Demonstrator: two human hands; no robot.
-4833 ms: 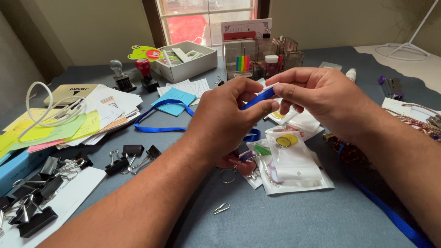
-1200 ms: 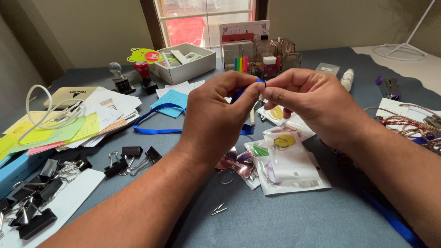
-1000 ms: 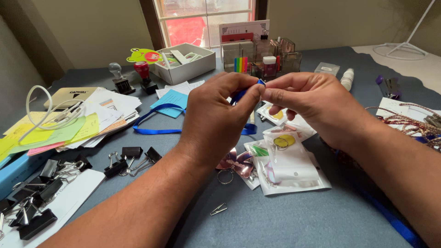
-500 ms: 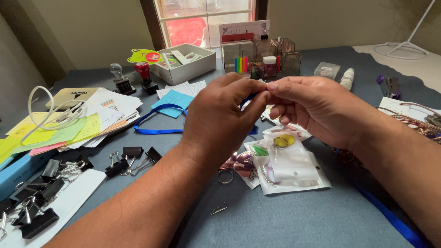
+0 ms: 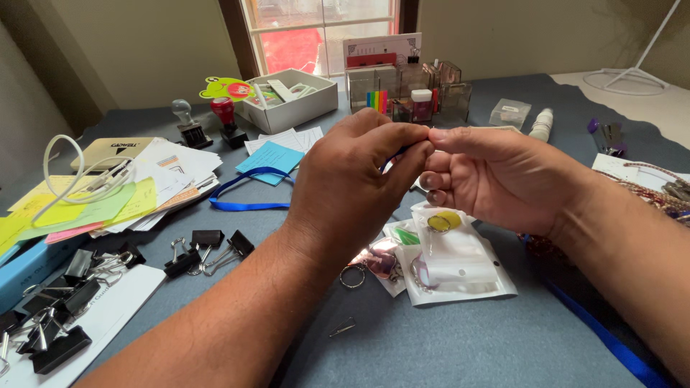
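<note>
A blue ribbon (image 5: 248, 205) is pinched above the table (image 5: 460, 345) between both hands; its loop trails left over the cloth. Clear packets (image 5: 453, 259) lie beneath, binder clips (image 5: 205, 248) further left. Left hand (image 5: 352, 183) and right hand (image 5: 496, 176) are raised, fingertips closed together, meeting on the ribbon.

Blue ribbon (image 5: 248, 188): flat, narrow strip; one end pinched between both hands, remainder looped loosely across the desk (image 5: 445, 345)
</note>
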